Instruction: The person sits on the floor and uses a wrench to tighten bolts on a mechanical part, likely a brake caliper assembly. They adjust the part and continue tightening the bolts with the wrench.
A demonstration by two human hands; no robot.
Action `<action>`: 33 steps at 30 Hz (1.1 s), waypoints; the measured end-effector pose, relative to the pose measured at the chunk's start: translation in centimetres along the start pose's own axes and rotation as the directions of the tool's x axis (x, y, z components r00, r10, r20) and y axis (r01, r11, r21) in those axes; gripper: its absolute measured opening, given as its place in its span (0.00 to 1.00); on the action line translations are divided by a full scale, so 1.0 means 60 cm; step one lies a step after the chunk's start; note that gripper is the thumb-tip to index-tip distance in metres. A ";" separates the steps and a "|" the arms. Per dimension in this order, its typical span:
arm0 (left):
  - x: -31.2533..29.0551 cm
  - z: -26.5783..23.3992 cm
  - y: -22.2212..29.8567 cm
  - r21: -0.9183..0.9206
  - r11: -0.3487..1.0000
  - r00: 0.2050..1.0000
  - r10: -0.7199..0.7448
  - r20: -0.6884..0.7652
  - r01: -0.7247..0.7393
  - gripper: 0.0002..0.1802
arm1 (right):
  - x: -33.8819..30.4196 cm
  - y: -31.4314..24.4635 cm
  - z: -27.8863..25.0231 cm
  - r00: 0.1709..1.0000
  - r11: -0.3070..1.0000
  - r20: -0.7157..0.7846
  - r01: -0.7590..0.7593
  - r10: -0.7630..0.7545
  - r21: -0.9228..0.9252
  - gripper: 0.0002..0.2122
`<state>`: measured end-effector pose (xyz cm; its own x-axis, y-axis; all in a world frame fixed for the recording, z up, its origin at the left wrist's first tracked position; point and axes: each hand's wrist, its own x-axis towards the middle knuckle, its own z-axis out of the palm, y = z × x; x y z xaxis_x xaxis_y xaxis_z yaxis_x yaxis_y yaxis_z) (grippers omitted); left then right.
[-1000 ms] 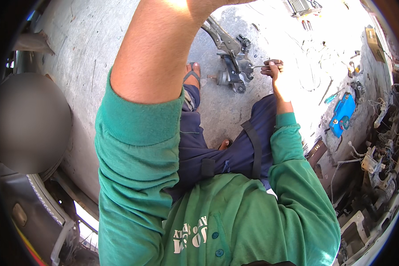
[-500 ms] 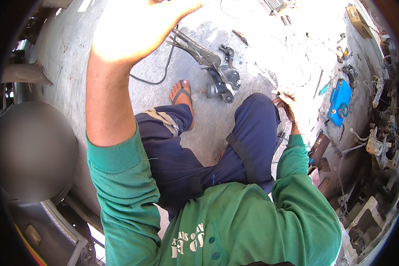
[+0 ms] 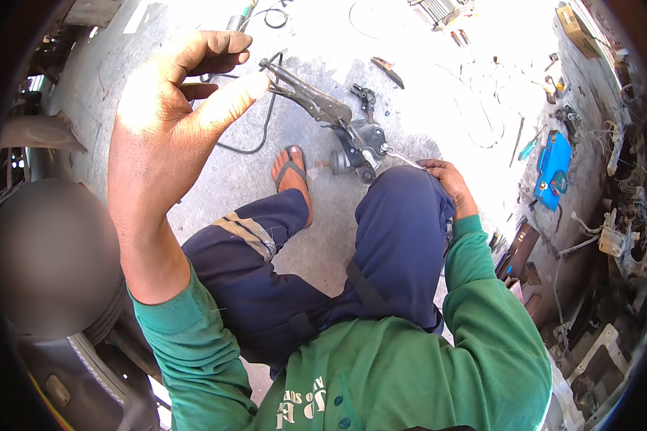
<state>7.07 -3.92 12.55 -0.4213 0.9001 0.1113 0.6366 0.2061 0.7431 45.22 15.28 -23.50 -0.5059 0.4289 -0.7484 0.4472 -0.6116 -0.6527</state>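
My left hand [image 3: 169, 118] is raised at the upper left, fingers apart and holding nothing. Its thumb lies in front of, or close by, the handle end of the locking pliers [image 3: 309, 93]; I cannot tell whether they touch. The pliers' jaws are clamped on a dark metal machine part [image 3: 363, 140] with a round, threaded end, lying on the floor. Beside my right knee, my right hand [image 3: 449, 183] closes round a slim silver wrench [image 3: 406, 158], whose far end meets the part's right side.
A black cable [image 3: 269, 118] curls behind the pliers. Farther right lie a dark knife-like tool [image 3: 388, 72], a blue case [image 3: 552, 169] and a cardboard box [image 3: 579, 32]. Scrap metal and wires [image 3: 615, 237] crowd the right edge. A round seat-like shape [image 3: 54, 258] stands at left.
My left hand has come down and back, nearer the pliers' handle. My right hand has swung the wrench so that its end meets the part.
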 end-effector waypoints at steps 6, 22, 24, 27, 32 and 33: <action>0.045 0.005 -0.030 -0.079 0.995 0.995 0.064 0.076 -0.058 0.22 | 0.000 0.000 0.027 0.997 0.966 -0.063 0.017 -0.035 -0.260 0.14; 0.116 0.047 -0.021 -0.030 0.991 0.979 0.131 0.158 -0.127 0.22 | -0.004 0.068 0.037 0.992 0.961 -0.094 0.052 -0.080 -0.272 0.13; 0.121 0.059 -0.025 -0.066 0.987 0.978 0.156 0.141 -0.148 0.21 | 0.001 0.079 0.038 0.990 0.967 -0.103 0.070 -0.098 -0.245 0.13; 0.132 0.062 -0.003 0.023 0.993 0.962 0.104 0.251 -0.113 0.22 | 0.005 0.109 0.026 0.981 0.978 -0.133 0.119 -0.143 -0.169 0.12; 0.139 0.068 -0.016 0.013 1.000 0.961 0.004 0.278 -0.008 0.25 | -0.008 0.164 -0.053 0.941 0.928 -0.265 0.275 -0.208 0.251 0.12; 0.144 0.069 -0.015 0.055 0.998 0.955 -0.014 0.296 -0.002 0.25 | -0.016 0.174 -0.085 0.928 0.865 -0.306 0.323 -0.211 0.384 0.12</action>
<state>5.53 5.25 10.09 -0.2202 0.9703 -0.0998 0.6723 0.2251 0.7052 54.14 11.84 -30.17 -0.3378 0.7307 -0.5933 -0.0597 -0.6457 -0.7612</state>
